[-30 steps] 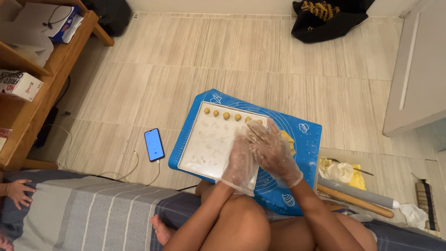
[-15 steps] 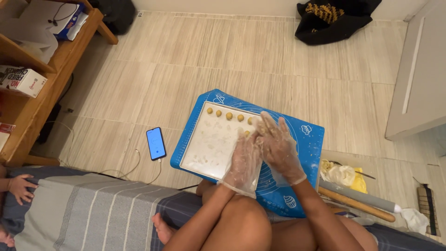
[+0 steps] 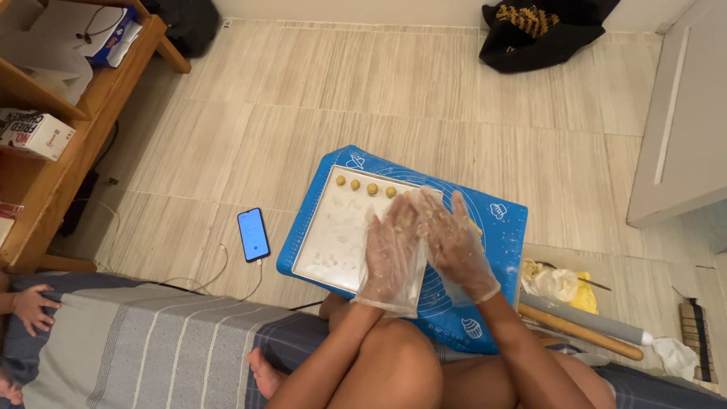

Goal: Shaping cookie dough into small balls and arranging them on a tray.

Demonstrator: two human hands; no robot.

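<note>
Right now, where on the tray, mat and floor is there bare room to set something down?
The tray is mostly bare below its row of dough balls, left of the left hand. Open floor lies beyond the blue mat, and between the phone and the wooden shelf. It is crowded right of the right hand, around the rolling pin.

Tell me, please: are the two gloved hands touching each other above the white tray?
Touching. The head view shows the left hand and right hand, both in clear plastic gloves, pressed palm to palm with no gap, above the white tray on the blue mat.
</note>
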